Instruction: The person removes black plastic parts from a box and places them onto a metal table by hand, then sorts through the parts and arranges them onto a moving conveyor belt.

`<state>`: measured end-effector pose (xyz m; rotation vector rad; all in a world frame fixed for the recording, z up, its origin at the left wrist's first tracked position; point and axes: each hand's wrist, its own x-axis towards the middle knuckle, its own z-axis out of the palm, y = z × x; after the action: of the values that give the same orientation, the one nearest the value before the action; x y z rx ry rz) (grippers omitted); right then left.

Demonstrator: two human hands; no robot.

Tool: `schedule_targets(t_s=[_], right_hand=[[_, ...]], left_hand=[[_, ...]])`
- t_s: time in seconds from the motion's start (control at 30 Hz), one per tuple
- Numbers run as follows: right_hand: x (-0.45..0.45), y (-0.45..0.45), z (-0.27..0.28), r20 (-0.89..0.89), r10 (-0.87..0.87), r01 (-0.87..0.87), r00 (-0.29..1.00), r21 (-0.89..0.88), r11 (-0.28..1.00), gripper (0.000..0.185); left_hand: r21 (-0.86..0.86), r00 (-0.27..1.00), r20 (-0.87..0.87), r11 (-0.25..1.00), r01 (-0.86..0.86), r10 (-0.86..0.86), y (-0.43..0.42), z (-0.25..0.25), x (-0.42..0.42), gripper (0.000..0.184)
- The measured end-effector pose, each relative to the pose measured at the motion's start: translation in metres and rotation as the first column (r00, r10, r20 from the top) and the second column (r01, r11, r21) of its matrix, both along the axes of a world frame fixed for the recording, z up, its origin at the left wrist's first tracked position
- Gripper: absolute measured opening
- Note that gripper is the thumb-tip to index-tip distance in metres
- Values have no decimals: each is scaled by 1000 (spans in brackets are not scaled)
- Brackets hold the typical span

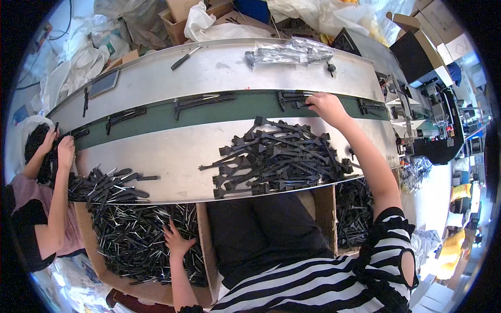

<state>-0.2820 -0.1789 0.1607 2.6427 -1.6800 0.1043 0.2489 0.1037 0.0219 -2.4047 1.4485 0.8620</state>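
Observation:
My right hand is over the green belt, its fingers pinched on a small black brush. That brush is beside a small group of black tools on the belt. Below, on the metal table, lies a heap of black brushes. My left hand is low over a cardboard box full of small screwdrivers with black handles and shiny shafts. Its fingers are spread, and I see nothing held in it.
More tool groups lie along the belt. A screwdriver pile sits at the table's left end, near a co-worker's hands. Beyond the belt are a plastic-wrapped bundle and one screwdriver. Another box stands right of my lap.

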Motion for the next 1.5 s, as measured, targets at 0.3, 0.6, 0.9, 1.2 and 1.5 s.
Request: schedule_targets(t_s=[0.3, 0.6, 0.9, 1.2, 1.5], right_hand=[[58, 25, 31, 384, 96, -186, 918, 206, 961, 26], [67, 29, 25, 277, 136, -201, 951, 221, 954, 21], [50, 2, 25, 161, 2, -21, 987, 113, 993, 14], [57, 5, 18, 263, 25, -57, 965, 116, 992, 22], [106, 9, 20, 420, 239, -341, 875, 186, 921, 39]], left_hand=[[108, 994, 106, 994, -25, 14, -15, -8, -5, 120], [82, 992, 127, 996, -21, 11, -9, -1, -15, 112], [79, 986, 145, 992, -99, 87, -14, -9, -18, 111], [-110, 992, 118, 994, -22, 35, 4, -12, -13, 103], [-106, 999, 52, 994, -6, 12, -5, 4, -20, 97]])
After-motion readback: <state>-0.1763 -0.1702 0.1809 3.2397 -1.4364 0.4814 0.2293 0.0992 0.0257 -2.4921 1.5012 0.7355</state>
